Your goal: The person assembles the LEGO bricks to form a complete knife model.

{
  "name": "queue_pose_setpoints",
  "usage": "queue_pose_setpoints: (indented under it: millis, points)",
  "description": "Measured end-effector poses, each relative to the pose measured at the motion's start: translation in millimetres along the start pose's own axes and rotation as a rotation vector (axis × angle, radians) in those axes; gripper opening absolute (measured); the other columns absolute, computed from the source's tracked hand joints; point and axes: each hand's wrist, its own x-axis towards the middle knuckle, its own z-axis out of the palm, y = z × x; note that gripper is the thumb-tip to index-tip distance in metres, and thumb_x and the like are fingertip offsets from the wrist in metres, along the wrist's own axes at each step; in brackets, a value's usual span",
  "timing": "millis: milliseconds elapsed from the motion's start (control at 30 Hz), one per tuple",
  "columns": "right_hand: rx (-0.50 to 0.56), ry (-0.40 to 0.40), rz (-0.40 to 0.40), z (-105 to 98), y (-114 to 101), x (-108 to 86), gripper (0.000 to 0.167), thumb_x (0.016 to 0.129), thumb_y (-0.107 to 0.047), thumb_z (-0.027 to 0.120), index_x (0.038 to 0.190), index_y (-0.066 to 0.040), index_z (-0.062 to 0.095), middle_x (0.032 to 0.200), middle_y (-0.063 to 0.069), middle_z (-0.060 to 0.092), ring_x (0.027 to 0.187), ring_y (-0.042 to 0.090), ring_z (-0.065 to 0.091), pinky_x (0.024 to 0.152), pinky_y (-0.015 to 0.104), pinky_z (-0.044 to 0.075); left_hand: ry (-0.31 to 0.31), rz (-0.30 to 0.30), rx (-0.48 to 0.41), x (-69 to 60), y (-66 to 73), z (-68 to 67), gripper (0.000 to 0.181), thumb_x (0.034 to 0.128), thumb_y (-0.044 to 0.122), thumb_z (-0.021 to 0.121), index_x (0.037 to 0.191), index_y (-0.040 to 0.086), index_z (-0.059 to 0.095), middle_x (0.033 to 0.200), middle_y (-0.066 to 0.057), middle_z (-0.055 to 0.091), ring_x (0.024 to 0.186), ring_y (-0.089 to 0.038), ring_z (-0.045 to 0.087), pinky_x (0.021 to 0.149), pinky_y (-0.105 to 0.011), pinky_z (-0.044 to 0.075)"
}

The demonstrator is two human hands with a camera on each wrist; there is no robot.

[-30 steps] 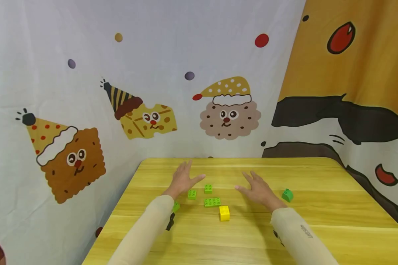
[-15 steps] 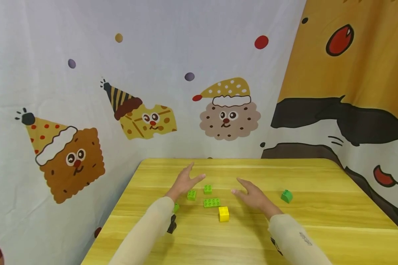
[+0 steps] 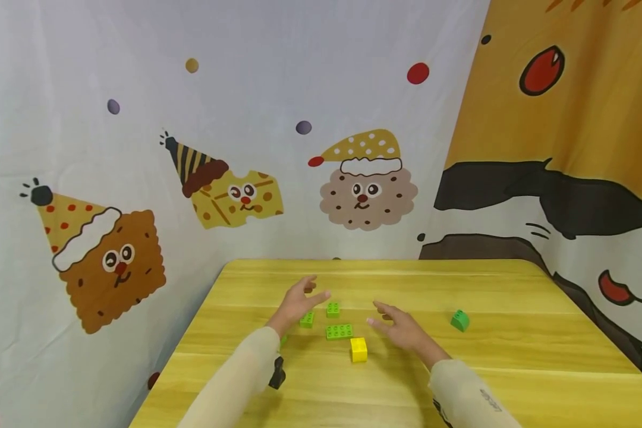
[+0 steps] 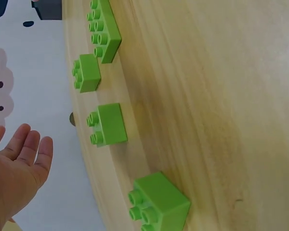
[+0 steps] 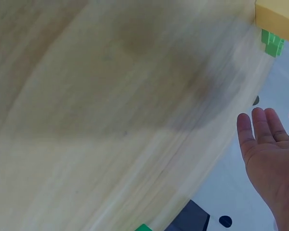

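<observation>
The left hand (image 3: 296,302) and the right hand (image 3: 403,330) hang above the counter (image 3: 545,339), fingers loosely bent with the thumbs apart, and neither has hold of anything. Between them, toward the far edge, lies a small green brick (image 3: 333,310), with the long green brick (image 3: 339,331) and the yellow brick (image 3: 359,350) farther from that edge, while the curved green brick (image 3: 459,320) sits apart toward the right edge. The long one lies studs upward on its flat base (this seems the steadiest way), and the gaps probably make each brick easier to grasp separately.
</observation>
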Motion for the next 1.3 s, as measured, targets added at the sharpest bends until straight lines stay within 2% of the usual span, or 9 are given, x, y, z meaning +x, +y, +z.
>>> queue_pose_setpoints:
  millis: [233,433,600,800,933,1300]
  points:
    - [0.061,-0.013,0.009,3,0,-5.2,0.068,0.097,-0.048,0.061,0.149,-0.009,0.044,0.143,0.017,0.05,0.13,0.038,0.047,0.103,0.06,0.038,0.001,0.012,-0.025,-3.1,-1.7,3.9,0.069,0.0935,0.04,0.07,0.149,0.01,0.043,0.14,-0.017,0.05,0.129,-0.035,0.045,0.103,-0.054,0.039]
    - [0.093,-0.022,0.018,10,2,-7.9,0.067,0.095,-0.048,0.064,0.147,-0.009,0.047,0.14,0.013,0.053,0.126,0.034,0.05,0.102,0.058,0.039,-0.01,0.025,-0.035,-8.8,-6.5,8.0,0.066,0.0931,0.04,0.07,0.146,0.008,0.047,0.136,-0.015,0.053,0.125,-0.033,0.048,0.101,-0.052,0.042]
    - [0.128,-0.04,0.015,15,5,-11.7,0.063,0.095,-0.039,0.067,0.146,-0.007,0.048,0.141,0.014,0.053,0.124,0.033,0.051,0.101,0.057,0.041,-0.01,0.017,-0.039,-13.9,-11.7,12.8,0.064,0.0929,0.039,0.071,0.145,0.008,0.048,0.135,-0.014,0.054,0.124,-0.032,0.049,0.099,-0.051,0.044]
    - [0.173,-0.062,0.015,17,5,-16.5,0.06,0.093,-0.033,0.071,0.142,-0.004,0.051,0.14,0.015,0.054,0.122,0.034,0.052,0.1,0.056,0.042,-0.014,0.019,-0.06,-18.9,-19.8,17.1,0.063,0.0928,0.037,0.071,0.143,0.006,0.05,0.135,-0.019,0.053,0.123,-0.034,0.049,0.1,-0.052,0.042]
    - [0.203,-0.079,0.016,18,4,-19.1,0.062,0.091,-0.032,0.074,0.14,-0.002,0.052,0.139,0.017,0.054,0.122,0.036,0.052,0.101,0.056,0.041,-0.023,0.014,-0.078,-23.3,-24.4,21.4,0.06,0.0927,0.033,0.072,0.142,0.006,0.051,0.134,-0.019,0.054,0.123,-0.034,0.049,0.1,-0.052,0.042]
    - [0.264,-0.117,0.013,29,9,-24.0,0.067,0.082,-0.029,0.082,0.136,-0.001,0.055,0.136,0.015,0.056,0.127,0.039,0.048,0.106,0.059,0.034,-0.036,0.007,-0.056,-37.2,-33.3,31.5,0.06,0.0923,0.03,0.073,0.14,0.001,0.052,0.13,-0.016,0.057,0.119,-0.033,0.052,0.099,-0.051,0.043]
